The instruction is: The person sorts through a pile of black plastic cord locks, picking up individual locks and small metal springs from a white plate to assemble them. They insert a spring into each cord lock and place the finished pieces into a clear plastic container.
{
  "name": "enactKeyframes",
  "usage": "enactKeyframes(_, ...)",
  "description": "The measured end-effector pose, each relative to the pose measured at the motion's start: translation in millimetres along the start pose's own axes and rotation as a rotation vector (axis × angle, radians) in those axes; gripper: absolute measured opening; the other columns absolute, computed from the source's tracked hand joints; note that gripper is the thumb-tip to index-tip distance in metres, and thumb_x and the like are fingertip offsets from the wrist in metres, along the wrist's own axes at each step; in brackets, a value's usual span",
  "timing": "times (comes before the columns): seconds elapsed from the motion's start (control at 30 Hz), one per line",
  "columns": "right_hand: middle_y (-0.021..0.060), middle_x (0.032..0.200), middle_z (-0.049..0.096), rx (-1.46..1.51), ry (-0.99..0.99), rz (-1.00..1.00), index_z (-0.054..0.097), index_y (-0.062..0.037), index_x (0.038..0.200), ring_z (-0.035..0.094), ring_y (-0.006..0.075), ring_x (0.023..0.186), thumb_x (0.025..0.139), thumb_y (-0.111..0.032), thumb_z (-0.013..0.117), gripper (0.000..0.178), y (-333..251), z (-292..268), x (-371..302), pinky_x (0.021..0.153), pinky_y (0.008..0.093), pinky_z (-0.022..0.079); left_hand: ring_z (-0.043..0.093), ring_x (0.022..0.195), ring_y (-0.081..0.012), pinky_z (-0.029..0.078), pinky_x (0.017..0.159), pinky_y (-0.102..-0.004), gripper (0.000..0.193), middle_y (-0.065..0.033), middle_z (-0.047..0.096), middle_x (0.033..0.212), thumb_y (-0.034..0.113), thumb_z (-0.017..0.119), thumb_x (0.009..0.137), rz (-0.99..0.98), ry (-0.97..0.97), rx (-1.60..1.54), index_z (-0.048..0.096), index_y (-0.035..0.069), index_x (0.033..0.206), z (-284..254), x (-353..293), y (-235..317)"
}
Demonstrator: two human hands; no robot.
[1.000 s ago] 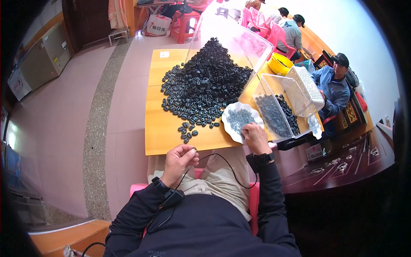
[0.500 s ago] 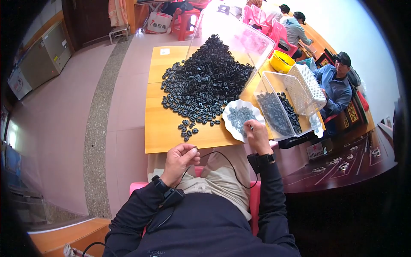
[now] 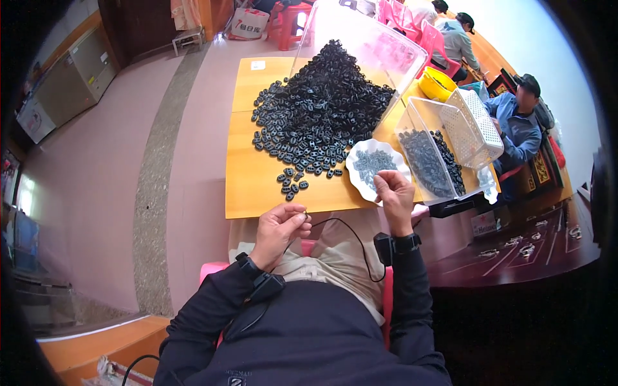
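My left hand is closed near the table's front edge, pinching a small dark piece between thumb and fingertips. Over the near right side of a white wavy-rimmed dish is my right hand, its thumb and fingers drawn together. Whatever they hold is too small or hidden to make out. Small greyish translucent parts lie in that dish. Beyond my hands spreads a big heap of black oval pieces with holes. Several loose black ovals lie at its near edge, close to my left hand.
A clear bin with black pieces stands right of the dish, beside a white perforated basket and a yellow bowl. A large clear box stands behind the heap. A black cable crosses my lap. A person sits at right.
The whole view has shifted, so the table and its contents appear farther right and slightly higher. My right hand stays over the dish with its fingers turned a little; the left keeps its pinch.
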State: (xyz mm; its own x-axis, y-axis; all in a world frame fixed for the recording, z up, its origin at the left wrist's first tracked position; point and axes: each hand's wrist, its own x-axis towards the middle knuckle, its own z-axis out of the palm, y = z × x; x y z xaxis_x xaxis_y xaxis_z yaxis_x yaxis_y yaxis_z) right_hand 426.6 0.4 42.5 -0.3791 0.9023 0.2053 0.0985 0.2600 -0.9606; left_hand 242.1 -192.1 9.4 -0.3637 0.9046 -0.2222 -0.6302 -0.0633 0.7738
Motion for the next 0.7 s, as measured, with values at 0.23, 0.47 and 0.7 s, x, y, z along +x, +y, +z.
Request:
enactKeyframes(0.23, -0.0007, 0.077, 0.062, 0.188, -0.298, 0.027, 0.063, 0.0007, 0.094, 0.054, 0.0034, 0.064, 0.088, -0.003, 0.065, 0.008, -10, 62, -47, 0.055, 0.0175, 0.044, 0.065, 0.078, -0.0127, 0.056, 0.072, -0.0265, 0.016, -0.0081, 0.066, 0.090, 0.008, 0.059, 0.092, -0.057, -0.100, 0.059, 0.062, -0.002, 0.105, 2, -1, -2)
enactKeyframes(0.47, 0.0051, 0.080, 0.066, 0.289, -0.335, 0.092, 0.061, 0.0044, 0.093, 0.062, 0.0068, 0.067, 0.088, -0.002, 0.064, 0.009, -12, 82, -65, 0.060, 0.0207, 0.053, 0.064, 0.074, -0.0117, 0.054, 0.070, -0.0259, 0.018, -0.0066, 0.067, 0.087, 0.016, 0.061, 0.093, -0.059, -0.222, 0.020, 0.065, -0.001, 0.100, -3, 0, -7)
enactKeyframes(0.7, 0.0052, 0.081, 0.066, 0.365, -0.318, 0.115, 0.061, 0.0043, 0.099, 0.063, 0.0087, 0.072, 0.090, -0.004, 0.062, 0.013, -6, 84, -74, 0.063, 0.0230, 0.055, 0.063, 0.074, -0.0113, 0.054, 0.070, -0.0255, 0.016, -0.0055, 0.067, 0.086, 0.016, 0.061, 0.093, -0.091, -0.220, -0.028, 0.065, 0.002, 0.099, -1, -3, -6)
